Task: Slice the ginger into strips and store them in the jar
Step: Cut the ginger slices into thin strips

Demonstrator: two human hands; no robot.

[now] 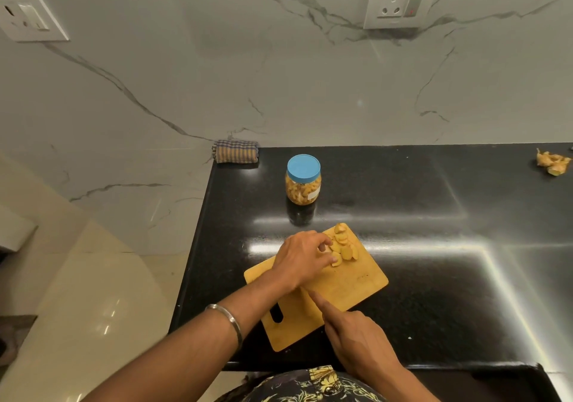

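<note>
OK, my left hand [302, 262] pinches flat ginger slices [342, 246] at far end of wooden board [350, 280]; right hand [353, 336] curled, index out, grip unclear. Blue-lidded clear jar [303, 180] behind on glossy black worktop [434, 215].

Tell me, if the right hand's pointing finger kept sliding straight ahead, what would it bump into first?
Probably the left hand, near its wrist: the right hand points up-left along the cutting board straight at it. Depth is unclear.

The left hand [305, 260] covers part of the ginger [342, 245] and board [347, 283], whatever the right hand [356, 339] grips is hidden (only its forefinger shows), and the scraps [553, 163] are blurred.
</note>
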